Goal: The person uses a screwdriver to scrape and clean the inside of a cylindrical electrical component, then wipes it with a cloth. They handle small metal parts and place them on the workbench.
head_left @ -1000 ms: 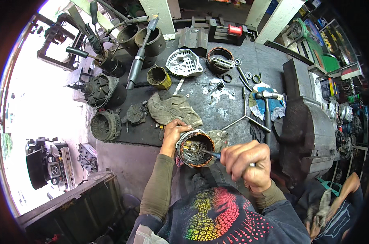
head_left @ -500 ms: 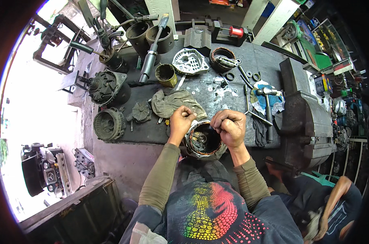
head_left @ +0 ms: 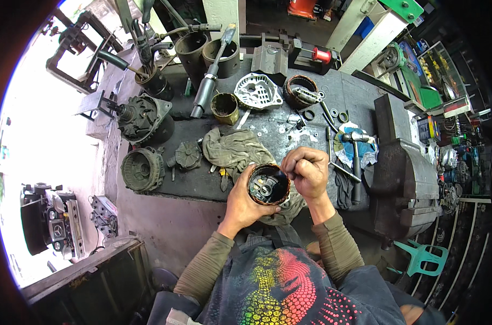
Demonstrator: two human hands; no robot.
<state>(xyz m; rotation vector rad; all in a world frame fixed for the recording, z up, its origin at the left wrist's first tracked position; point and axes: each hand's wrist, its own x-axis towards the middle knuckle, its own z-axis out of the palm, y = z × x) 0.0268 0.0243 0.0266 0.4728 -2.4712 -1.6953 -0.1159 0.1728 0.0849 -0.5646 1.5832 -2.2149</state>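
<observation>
On the left of the bench, a dusty metal ring is lying beside a small round metal part, and a crumpled rag is spreading out behind the hands. The left hand is gripping a round metal case from its left and underside, holding it up at the bench's near edge, its mouth facing upward and copper wire lining the rim. The right hand is hovering by the right of that rim, fingers curling inward; its fingertips are hiding what its grip may be holding, so I cannot tell. For working inside well, the left grip should probably be keeping the case steady and tilted toward the eyes, while the right should be going lightly near the copper, whose coating could be scratching easily. Farther right, a hammer is resting on the bench. As for markings, a dark vehicle on the far left is bearing a round badge, the shirt is showing a dotted colour print, and a colourful box on the right is carrying lettering too small for reading
</observation>
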